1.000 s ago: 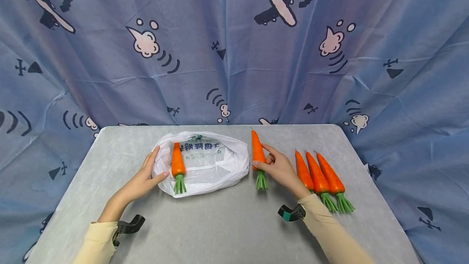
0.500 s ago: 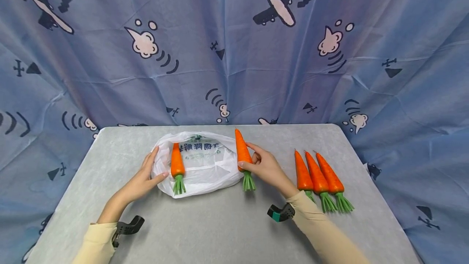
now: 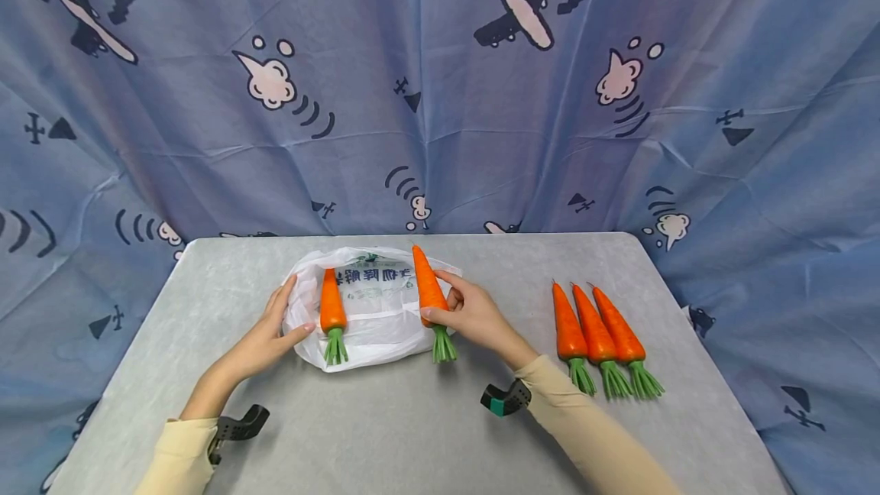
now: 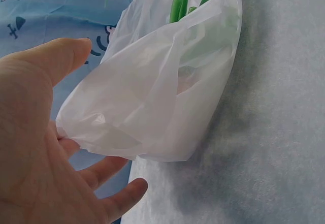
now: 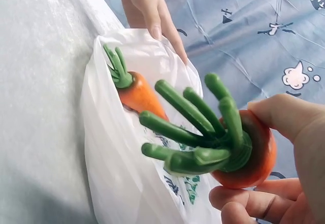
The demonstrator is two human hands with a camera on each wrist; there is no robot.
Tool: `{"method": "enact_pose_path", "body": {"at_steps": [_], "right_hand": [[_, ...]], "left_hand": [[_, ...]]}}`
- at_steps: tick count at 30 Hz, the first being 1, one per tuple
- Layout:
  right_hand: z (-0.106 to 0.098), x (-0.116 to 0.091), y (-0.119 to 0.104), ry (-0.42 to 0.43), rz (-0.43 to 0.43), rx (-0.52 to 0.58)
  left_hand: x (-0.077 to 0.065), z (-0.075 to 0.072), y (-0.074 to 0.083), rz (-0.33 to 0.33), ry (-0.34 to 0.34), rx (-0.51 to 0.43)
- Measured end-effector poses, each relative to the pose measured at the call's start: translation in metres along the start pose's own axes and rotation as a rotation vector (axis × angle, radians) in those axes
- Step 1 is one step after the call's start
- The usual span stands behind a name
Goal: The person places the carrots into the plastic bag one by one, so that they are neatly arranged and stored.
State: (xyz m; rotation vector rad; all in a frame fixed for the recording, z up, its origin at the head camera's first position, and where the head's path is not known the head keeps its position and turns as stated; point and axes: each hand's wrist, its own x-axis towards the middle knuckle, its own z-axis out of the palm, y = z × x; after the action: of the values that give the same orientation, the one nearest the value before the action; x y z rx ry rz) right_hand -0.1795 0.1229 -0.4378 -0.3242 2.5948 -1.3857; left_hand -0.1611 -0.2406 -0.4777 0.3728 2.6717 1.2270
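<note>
My right hand (image 3: 477,317) pinches a carrot (image 3: 428,281) between thumb and fingers, its green stems toward me and its tip pointing away. In the head view it overlaps the right part of a white plastic bag (image 3: 374,334), whose mouth spreads wide. Inside the bag, at its left, lies another carrot (image 3: 333,300), also showing in the right wrist view as an orange carrot (image 5: 142,98) with green stems. My left hand (image 3: 264,338) rests at the bag's left edge. Seen from the left wrist, its thumb is apart from the plastic and its loosely straight fingers touch the bag's side.
Three carrots (image 3: 596,331) lie side by side on the grey table (image 3: 385,434), right of my right forearm. A blue curtain (image 3: 426,98) with printed airplanes hangs behind the table and along its sides.
My right hand has moved left with its carrot, from beside the bag to over the bag's right part. The left hand and the carrot in the bag stay in place.
</note>
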Motion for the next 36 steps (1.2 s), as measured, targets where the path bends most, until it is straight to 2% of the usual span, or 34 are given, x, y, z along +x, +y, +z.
{"method": "enact_pose_path", "body": {"at_steps": [16, 36], "right_hand": [[0.037, 0.015, -0.012, -0.092, -0.046, -0.053], [0.071, 0.031, -0.015, -0.188, -0.057, -0.113]], "left_hand": [[-0.001, 0.000, 0.000, 0.029, 0.013, -0.013], [0.001, 0.002, 0.003, 0.007, -0.002, -0.014]]}}
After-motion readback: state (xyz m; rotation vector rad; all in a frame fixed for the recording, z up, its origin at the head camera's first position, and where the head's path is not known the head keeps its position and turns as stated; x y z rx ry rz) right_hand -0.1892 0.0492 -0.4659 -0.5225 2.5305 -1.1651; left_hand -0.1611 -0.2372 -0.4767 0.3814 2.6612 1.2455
